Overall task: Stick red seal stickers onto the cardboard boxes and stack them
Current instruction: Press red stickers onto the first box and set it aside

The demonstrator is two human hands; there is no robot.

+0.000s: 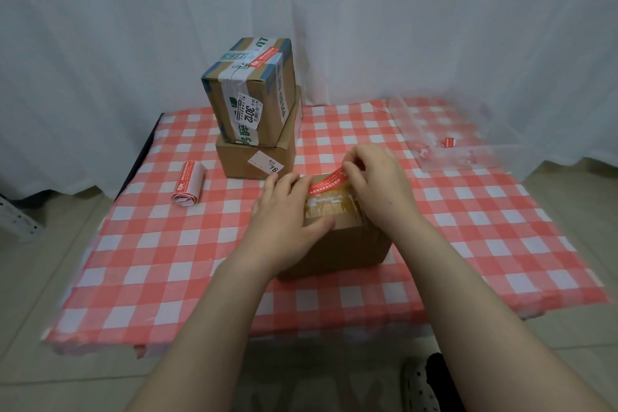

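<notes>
Three boxes: near box [344,244] under both hands; top box [254,90] sits on lower box [254,160] behind.
Red seal sticker [329,181]: across the near box's top.
Left hand [284,207]: flat, fingers straight, pressing the sticker's left end.
Right hand [378,181]: fingers curled, pinching its right end.
Sticker roll [188,186]: on the checked cloth [167,244], left.

Red sticker [329,181] on near box [347,244] (perhaps half-stuck), stack [254,90] behind

Looks like a home room, improvised packing spot: low table under red-checked tablecloth [468,227], white curtain [368,10] backdrop, tiled floor [33,294], used shipping boxes [254,104] stacked.
</notes>
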